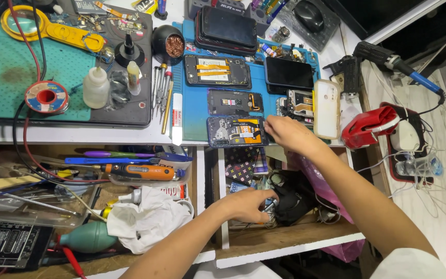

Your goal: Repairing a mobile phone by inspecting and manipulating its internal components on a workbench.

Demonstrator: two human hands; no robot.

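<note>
A white workbench (130, 135) fills the view, its top covered by a teal mat (6, 77) on the left and a blue mat (194, 111) in the middle. Open wooden drawers (285, 240) pull out beneath. Even, bright light falls from overhead.

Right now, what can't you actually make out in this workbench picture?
- Head view: what the left hand fingers grip in the open drawer; the hand itself covers it.
- Right hand fingertips at the opened phone: contact too small to tell.
- Black meter, lower left: cut off by the edge.
</note>
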